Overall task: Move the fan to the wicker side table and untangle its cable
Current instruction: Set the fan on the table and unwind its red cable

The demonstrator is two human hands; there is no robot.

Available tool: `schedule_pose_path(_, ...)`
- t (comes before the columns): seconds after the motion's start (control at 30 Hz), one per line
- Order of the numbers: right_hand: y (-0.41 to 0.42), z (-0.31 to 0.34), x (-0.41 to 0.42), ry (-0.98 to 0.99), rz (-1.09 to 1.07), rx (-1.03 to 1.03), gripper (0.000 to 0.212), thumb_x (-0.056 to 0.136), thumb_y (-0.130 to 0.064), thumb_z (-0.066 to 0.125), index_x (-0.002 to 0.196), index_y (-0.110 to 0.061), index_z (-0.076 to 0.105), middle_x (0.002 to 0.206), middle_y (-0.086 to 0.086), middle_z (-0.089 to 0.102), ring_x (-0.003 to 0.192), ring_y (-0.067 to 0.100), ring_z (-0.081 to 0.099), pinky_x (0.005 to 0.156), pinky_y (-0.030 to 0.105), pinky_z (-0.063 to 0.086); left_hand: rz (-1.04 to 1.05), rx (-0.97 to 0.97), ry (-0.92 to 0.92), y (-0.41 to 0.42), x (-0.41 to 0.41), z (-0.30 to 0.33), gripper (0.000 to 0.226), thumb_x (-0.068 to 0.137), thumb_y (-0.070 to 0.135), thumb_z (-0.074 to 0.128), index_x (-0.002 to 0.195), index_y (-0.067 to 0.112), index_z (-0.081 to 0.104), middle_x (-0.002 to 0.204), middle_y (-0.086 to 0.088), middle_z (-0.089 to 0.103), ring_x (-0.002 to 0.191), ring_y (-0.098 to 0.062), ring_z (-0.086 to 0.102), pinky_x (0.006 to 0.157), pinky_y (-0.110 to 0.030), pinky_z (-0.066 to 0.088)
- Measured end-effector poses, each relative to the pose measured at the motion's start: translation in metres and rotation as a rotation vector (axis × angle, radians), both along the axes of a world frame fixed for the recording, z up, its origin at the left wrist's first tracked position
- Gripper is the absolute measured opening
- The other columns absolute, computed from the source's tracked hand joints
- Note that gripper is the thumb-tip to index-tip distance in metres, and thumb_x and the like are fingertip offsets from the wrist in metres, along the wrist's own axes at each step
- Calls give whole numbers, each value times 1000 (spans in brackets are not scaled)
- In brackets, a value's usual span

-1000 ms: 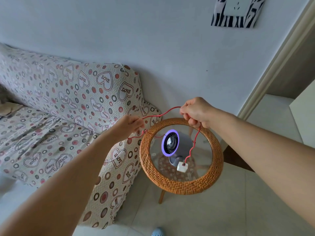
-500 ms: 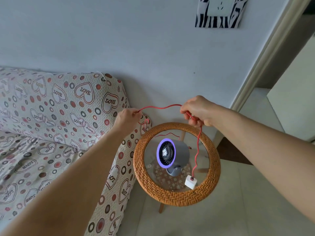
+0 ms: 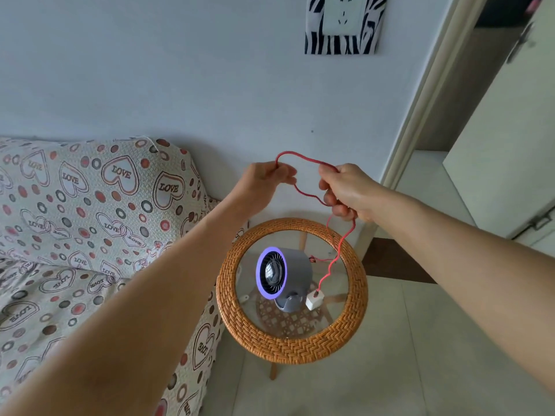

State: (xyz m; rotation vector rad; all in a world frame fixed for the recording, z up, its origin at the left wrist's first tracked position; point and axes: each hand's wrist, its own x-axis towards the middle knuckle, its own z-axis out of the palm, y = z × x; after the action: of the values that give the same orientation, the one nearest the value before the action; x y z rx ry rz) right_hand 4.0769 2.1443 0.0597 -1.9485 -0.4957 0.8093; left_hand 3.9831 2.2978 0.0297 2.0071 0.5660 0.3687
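Observation:
A small grey fan (image 3: 286,274) with a purple front ring stands on the glass top of the round wicker side table (image 3: 294,345). Its red cable (image 3: 303,160) rises from behind the fan to both of my hands, held above the table's far edge. My left hand (image 3: 264,179) pinches the cable at one end of a raised loop. My right hand (image 3: 345,190) grips it at the other end, with more cable passing between the hands below. From my right hand the cable hangs down to a white plug (image 3: 314,300) lying on the glass beside the fan.
A sofa (image 3: 90,220) covered in a heart-and-dot cloth stands left of the table, touching it. A wall socket (image 3: 342,16) with a zebra-striped frame sits high on the wall. A doorway and a white door (image 3: 510,139) are on the right. Pale floor tiles lie below.
My hands have come closer together, so the cable between them now arches up in a loop. The plug has shifted a little on the glass. The view has tilted up and right.

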Motion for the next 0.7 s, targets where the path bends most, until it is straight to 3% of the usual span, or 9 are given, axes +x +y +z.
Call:
schedule_pose_path(0.2, -33, 3, 5, -38, 45, 7, 28, 101, -31, 38, 84, -11, 51, 53, 0, 32, 37, 11, 23, 35, 16, 20, -11, 19, 68, -39, 3, 5, 28, 102, 25, 45, 100, 17, 71, 88, 3, 73, 86, -10, 63, 67, -20, 44)
schedule_pose_path(0.3, -49, 6, 7, -52, 78, 26, 22, 97, -27, 45, 80, -14, 50, 46, -4, 31, 33, 10, 22, 35, 17, 18, -1, 1, 63, -60, -2, 8, 28, 102, 24, 46, 88, 21, 69, 83, 0, 63, 80, -15, 57, 70, -27, 50)
schedule_pose_path(0.4, -69, 10, 9, -72, 71, 77, 16, 90, -23, 62, 84, -16, 49, 50, -3, 34, 33, 8, 24, 35, 16, 20, -13, -203, -24, -86, -7, 12, 28, 102, 15, 46, 84, 12, 67, 82, -7, 64, 82, -21, 62, 85, -35, 58)
schedule_pose_path(0.5, -89, 9, 8, -91, 88, 47, 28, 83, -15, 71, 107, -17, 56, 60, 2, 43, 31, 7, 28, 33, 18, 23, -39, -360, -109, -114, -10, 19, 26, 102, 10, 46, 86, 4, 66, 81, -14, 63, 74, -22, 69, 76, -31, 62)
schedule_pose_path(0.6, -108, 6, 2, -85, 154, 12, 37, 79, -13, 74, 113, -19, 60, 70, 6, 54, 29, 5, 33, 33, 18, 27, -29, -298, -178, -137, -13, 26, 23, 102, 13, 49, 92, 7, 69, 82, -11, 68, 73, -14, 68, 73, -24, 59)
schedule_pose_path(0.7, -122, 2, -6, -26, 194, 38, 27, 78, -9, 74, 104, -12, 67, 71, 6, 58, 31, 7, 33, 35, 19, 25, -11, -191, -219, -155, -19, 29, 19, 100, 19, 53, 95, 16, 71, 81, -3, 72, 74, -5, 66, 67, -17, 49)
